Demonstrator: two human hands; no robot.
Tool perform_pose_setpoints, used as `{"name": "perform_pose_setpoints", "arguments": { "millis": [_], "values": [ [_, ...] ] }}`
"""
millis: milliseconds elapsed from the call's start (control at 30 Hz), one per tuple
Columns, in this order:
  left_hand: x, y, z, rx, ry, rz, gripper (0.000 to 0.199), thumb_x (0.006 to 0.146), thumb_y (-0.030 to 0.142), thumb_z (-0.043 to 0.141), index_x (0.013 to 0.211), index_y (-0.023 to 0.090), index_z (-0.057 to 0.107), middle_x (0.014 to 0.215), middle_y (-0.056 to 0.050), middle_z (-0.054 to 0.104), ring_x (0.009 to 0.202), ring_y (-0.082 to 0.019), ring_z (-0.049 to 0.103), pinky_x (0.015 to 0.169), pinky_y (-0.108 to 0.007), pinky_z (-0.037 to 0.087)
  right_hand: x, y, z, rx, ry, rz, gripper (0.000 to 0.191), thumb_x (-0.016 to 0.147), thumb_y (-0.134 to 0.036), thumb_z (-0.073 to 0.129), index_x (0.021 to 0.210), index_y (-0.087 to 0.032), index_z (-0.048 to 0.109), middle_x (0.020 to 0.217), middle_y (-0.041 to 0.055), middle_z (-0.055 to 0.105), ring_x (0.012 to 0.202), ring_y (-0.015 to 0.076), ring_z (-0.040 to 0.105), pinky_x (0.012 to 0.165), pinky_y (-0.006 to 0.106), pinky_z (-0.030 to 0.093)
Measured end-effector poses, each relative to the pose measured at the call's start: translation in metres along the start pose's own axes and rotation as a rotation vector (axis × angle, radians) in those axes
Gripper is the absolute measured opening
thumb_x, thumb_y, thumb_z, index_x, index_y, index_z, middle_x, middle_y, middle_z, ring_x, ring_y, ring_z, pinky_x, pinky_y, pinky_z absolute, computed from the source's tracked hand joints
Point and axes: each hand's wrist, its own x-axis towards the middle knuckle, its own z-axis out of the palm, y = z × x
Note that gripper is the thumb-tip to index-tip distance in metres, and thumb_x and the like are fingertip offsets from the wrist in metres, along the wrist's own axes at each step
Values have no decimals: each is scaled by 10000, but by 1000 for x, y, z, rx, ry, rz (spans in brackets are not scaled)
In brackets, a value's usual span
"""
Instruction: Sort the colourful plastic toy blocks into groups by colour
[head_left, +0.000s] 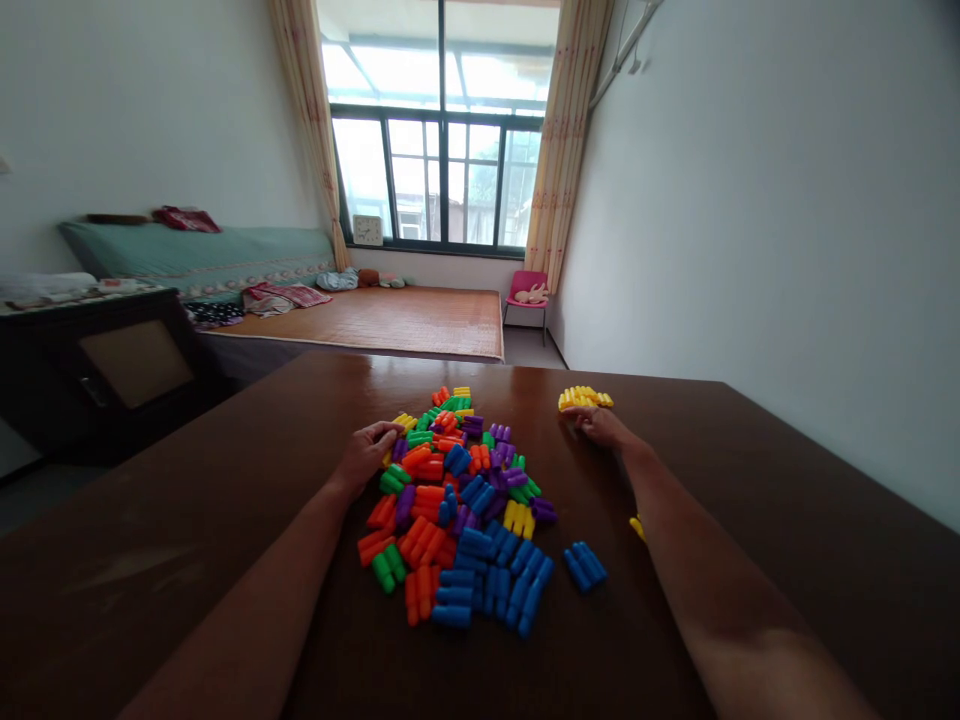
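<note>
My left hand (369,447) is at the left edge of a mixed pile of plastic building blocks (427,468), each shaped like joined pegs. Its fingers are pinched at a yellow block (406,422) on the pile's far left. On the right, my right hand (598,427) rests with its forefinger stretched out against a small heap of yellow blocks (586,397); the other fingers are partly hidden. Blue blocks (495,580) gather at the near end of the pile. Red-orange, green and purple ones lie mixed through it.
A single blue block (585,566) lies right of the pile. Another yellow block (637,527) is partly hidden by my right forearm. The brown table (225,500) has its far edge before a bed (420,318); a pink chair (529,288) stands beyond.
</note>
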Motion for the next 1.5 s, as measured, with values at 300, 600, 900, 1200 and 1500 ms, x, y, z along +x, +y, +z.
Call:
{"name": "perform_pose_setpoints", "arguments": {
  "millis": [300,600,900,1200,1500],
  "values": [
    [-1,2,0,5,11,10,450,619,521,667,855,145,737,808,-57,721,706,-188,618,618,-250,461,-2,-12,-12,422,237,66,368,691,-202,530,1018,-201,700,846,37,695,634,126,570,655,282,510],
    [-5,6,2,-14,-1,18,446,601,517,666,841,147,732,745,-32,697,661,-174,593,600,-251,440,9,-123,-92,1196,574,-76,334,767,-403,576,1065,-255,611,934,-7,644,608,43,521,493,132,413],
    [-6,7,5,-89,-15,9,421,573,491,675,805,142,716,718,-30,683,637,-167,582,588,-256,435,-113,-93,-94,313,-602,46,504,558,-421,812,995,-191,712,840,35,676,704,139,600,605,216,498],
    [-8,13,2,128,-11,75,370,640,415,582,835,142,738,711,-24,692,649,-171,579,576,-244,432,-155,-56,-56,245,-548,24,617,625,-501,759,1142,-187,638,906,44,634,767,157,587,676,263,502],
    [-3,4,0,95,-25,90,400,661,466,606,853,142,740,747,-33,706,666,-174,600,604,-248,449,-30,13,-37,338,380,282,560,656,-411,709,1135,-162,559,1136,113,612,855,176,602,683,286,519]
  ]
}}
